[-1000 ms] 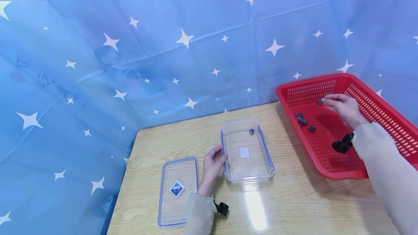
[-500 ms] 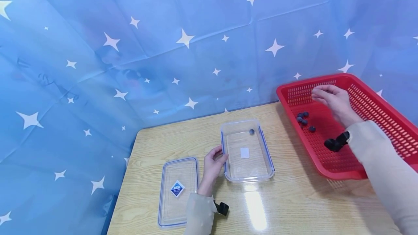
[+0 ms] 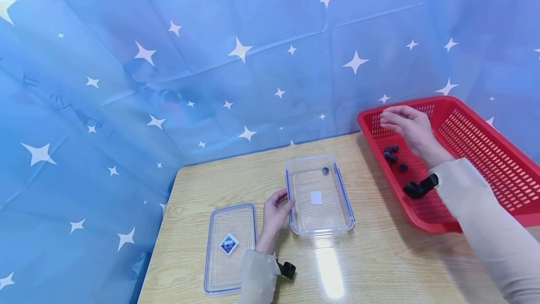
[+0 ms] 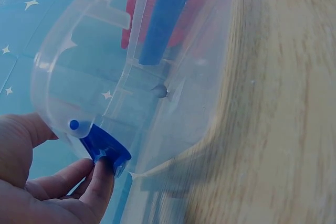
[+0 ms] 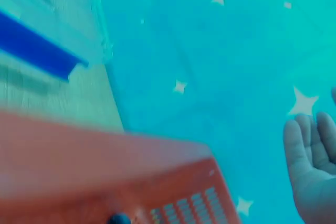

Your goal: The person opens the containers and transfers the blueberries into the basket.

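Note:
My left hand [image 3: 275, 217] holds the near-left side of a clear plastic food container [image 3: 347, 196], its fingers at a blue side latch [image 4: 107, 148] in the left wrist view. One blueberry [image 3: 325, 171] lies inside, towards the far right corner. My right hand [image 3: 415, 135] hovers over the far left part of a red slotted basket [image 3: 476, 135], fingertips together at rim height. Below it several blueberries [image 3: 393, 157] lie on the basket floor. In the right wrist view its fingers [image 5: 297, 148] are fairly straight, with no berry showing between them.
A clear lid [image 3: 223, 271] with a blue edge and a diamond label lies flat left of the container. Behind the wooden table [image 3: 371, 252] hangs a blue star-patterned cloth [image 3: 270, 22]. The basket's raised near-left rim [image 3: 394, 191] stands between container and basket floor.
My right hand has risen and moved left across the basket. The blueberry that was at its fingertips now appears beside the others on the basket floor. The left hand and container stay put.

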The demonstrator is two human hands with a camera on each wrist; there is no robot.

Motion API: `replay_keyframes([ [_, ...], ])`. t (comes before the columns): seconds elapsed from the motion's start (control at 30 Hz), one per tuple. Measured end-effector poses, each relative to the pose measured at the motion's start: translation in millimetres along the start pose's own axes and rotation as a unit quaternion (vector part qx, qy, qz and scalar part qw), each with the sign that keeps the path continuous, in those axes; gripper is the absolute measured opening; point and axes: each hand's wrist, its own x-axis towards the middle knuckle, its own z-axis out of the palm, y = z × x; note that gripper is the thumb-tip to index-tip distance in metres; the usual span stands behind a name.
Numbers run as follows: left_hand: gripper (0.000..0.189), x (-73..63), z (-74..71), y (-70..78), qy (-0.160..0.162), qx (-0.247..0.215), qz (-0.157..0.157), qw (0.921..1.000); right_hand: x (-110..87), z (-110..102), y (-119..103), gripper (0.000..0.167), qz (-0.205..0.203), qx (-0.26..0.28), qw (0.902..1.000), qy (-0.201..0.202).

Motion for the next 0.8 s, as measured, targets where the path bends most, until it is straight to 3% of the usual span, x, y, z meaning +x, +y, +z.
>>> replay_keyframes([
  [0.23, 0.040, -11.0, 1.2, 22.8, -0.010, -0.003, 0.003, 0.9999, -2.5, 25, 3, 0.010, -0.001, -0.029, 0.9996, 0.006],
  [0.5, 0.042, -12.6, 0.2, 25.3, -0.012, -0.003, 0.001, 0.9999, -3.3, 49, 17, 0.020, 0.007, -0.122, 0.9923, 0.016],
  [0.8, 0.042, -12.4, -0.2, 24.9, -0.014, -0.001, 0.000, 0.9999, -3.7, 68, 34, 0.016, -0.007, -0.095, 0.9955, 0.003],
])
